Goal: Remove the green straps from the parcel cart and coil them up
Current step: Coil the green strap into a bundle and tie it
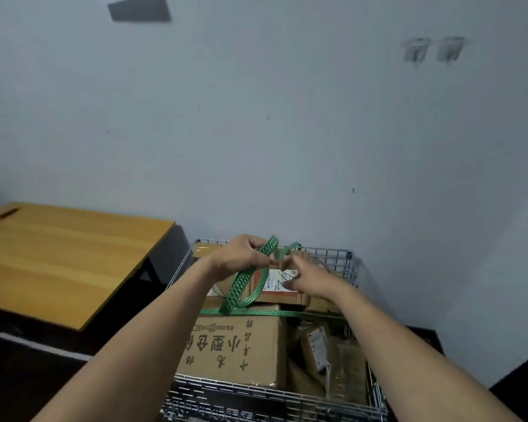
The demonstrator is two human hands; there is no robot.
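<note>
Low in the middle of the frame, both bare hands meet above a wire parcel cart [336, 254] packed with cardboard boxes. The left hand [241, 254] has its fingers curled shut around a green strap [241, 284], a flat perforated band that loops up over the knuckles and drops down and to the left toward the boxes. The right hand [305, 278], just right of centre, has its fingertips pinched on the other end of the same loop, though motion blur softens the exact contact. A second green strap [287, 313] lies stretched flat across the cart from left to right, resting on top of the large box [232, 348] printed with dark characters at the lower centre. Behind it sits a parcel with a white label [279, 280], partly covered by the right hand. More brown packets fill the lower right part of the cart. A wooden table [58, 260] occupies the left side of the frame, with a small orange-and-dark object [5, 215] near its far left edge. A pale wall [256, 117] fills the upper half.
</note>
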